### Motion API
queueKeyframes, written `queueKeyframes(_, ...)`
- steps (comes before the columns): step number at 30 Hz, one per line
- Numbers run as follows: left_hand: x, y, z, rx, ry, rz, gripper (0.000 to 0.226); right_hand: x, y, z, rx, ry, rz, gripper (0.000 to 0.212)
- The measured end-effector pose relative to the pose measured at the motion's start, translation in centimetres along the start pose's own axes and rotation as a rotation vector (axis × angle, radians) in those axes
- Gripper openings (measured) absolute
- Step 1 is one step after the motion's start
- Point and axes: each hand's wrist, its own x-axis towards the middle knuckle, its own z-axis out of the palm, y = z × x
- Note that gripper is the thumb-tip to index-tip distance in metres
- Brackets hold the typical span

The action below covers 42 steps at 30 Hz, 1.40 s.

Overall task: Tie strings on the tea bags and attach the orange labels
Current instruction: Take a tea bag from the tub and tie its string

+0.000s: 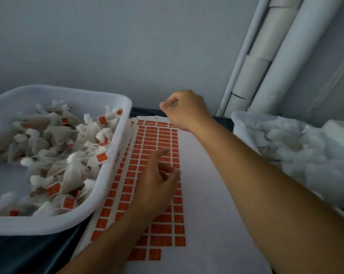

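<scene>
Both hands over label sheet [197, 175]: left hand [157, 180] loose, right hand [184, 109] curled.

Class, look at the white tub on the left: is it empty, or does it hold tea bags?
It holds tea bags. The white tub is piled with tied tea bags, many carrying orange labels.

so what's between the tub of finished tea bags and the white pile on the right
In the head view, the sheet of orange labels lies there, with the left hand and right hand over it.
</scene>
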Motion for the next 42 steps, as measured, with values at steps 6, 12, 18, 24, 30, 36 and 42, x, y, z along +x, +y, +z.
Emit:
queueKeyframes(6, 0.3, 0.1, 0.1, 0.040, 0.034, 0.026, 0.052, 0.2, 9.4, -8.8, -0.205, 0.143, 0.240, 0.020)
queueKeyframes(12, 0.4, -0.1, 0.3, 0.089, 0.033, 0.051, 0.051, -2.8, 18.3, -14.3, -0.246, -0.040, 0.531, 0.026)
queueKeyframes(18, 0.2, 0.2, 0.5, 0.096, 0.005, 0.057, 0.047, -5.4, 22.0, -14.4, -0.331, -0.305, 0.696, 0.034)
queueKeyframes(24, 0.3, 0.0, 0.4, 0.099, 0.005, 0.062, 0.046, -5.2, 21.8, -13.3, -0.416, -0.344, 0.686, 0.033)
queueKeyframes(30, 0.3, 0.0, 0.3, 0.098, -0.009, 0.077, 0.045, -5.6, 21.0, -15.0, -0.560, -0.525, 0.712, 0.027)
queueKeyframes(36, 0.2, 0.0, 0.5, 0.112, -0.010, 0.085, 0.044, -6.0, 21.2, -14.4, -0.463, -0.542, 0.626, 0.028)
queueKeyframes(42, 0.3, -0.3, 0.5, 0.115, -0.014, 0.080, 0.045, -4.9, 19.6, -12.5, -0.370, -0.589, 0.558, 0.038)
